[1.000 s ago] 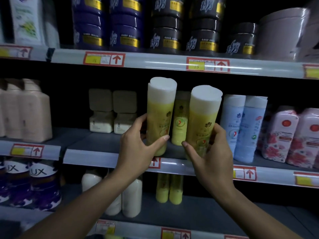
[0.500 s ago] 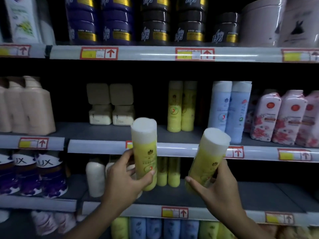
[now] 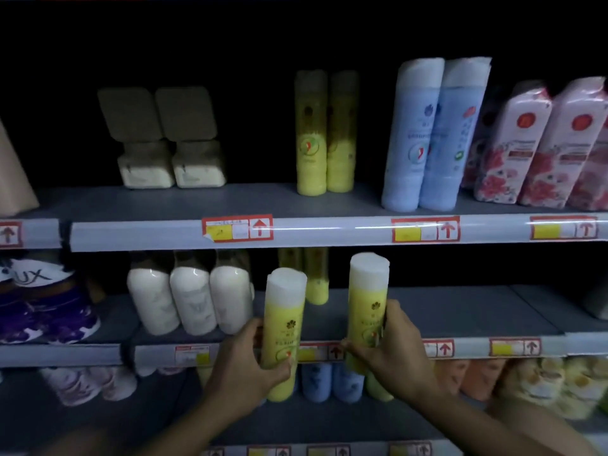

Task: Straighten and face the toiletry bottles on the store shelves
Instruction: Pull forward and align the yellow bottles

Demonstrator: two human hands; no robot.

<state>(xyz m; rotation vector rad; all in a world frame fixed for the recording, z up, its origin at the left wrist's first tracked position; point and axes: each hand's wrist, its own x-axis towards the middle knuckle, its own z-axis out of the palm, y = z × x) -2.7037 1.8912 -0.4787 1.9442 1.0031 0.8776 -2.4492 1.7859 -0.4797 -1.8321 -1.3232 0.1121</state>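
Note:
My left hand (image 3: pixel 245 363) grips a yellow bottle with a white cap (image 3: pixel 283 311), held upright in front of the lower shelf's edge (image 3: pixel 378 350). My right hand (image 3: pixel 391 350) grips a second yellow bottle (image 3: pixel 367 301) of the same kind, upright and slightly higher. Two more yellow bottles (image 3: pixel 309 274) stand deep on that lower shelf behind them. On the shelf above, a pair of yellow bottles (image 3: pixel 324 133) stands set back from the front.
The upper shelf (image 3: pixel 329 228) carries tan square-capped bottles (image 3: pixel 167 139), light blue bottles (image 3: pixel 427 133) and pink floral bottles (image 3: pixel 543 143). White bottles (image 3: pixel 190 297) and purple LUX bottles (image 3: pixel 39 297) stand left on the lower shelf. Blue, peach and yellow bottles (image 3: pixel 332 380) fill the shelf beneath.
Both hands have carried their yellow bottles down from the upper shelf to the front of the lower shelf. The right bottle is now upright. The view has tipped downward.

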